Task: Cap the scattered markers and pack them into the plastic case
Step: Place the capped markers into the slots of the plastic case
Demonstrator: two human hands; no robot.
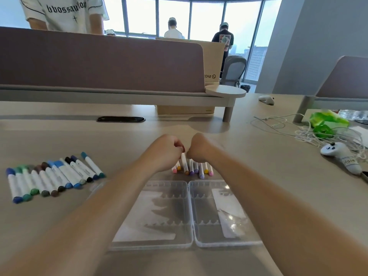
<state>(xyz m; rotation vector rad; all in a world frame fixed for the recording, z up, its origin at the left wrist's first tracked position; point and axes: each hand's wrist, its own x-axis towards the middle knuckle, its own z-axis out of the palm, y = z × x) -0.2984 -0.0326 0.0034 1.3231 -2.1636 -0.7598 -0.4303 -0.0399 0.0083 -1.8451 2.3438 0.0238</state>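
A clear plastic case [188, 242] lies open and flat in front of me, both halves bare of markers. Just beyond it lies a small group of white markers [196, 169] with pink, orange, purple and yellow ends. My left hand [166, 151] is closed around the top of one white marker [184, 163] with a brown-orange end. My right hand [198, 149] is fisted right beside it, over the group; what it holds is hidden. To the left, a row of capped blue, green, brown and black markers [51, 177] lies side by side.
A desk divider [99, 60] with a shelf stands behind. At the right lie tangled white cables [310, 132], a green bag [326, 120] and a white controller [342, 156]. People stand beyond the divider and by the windows.
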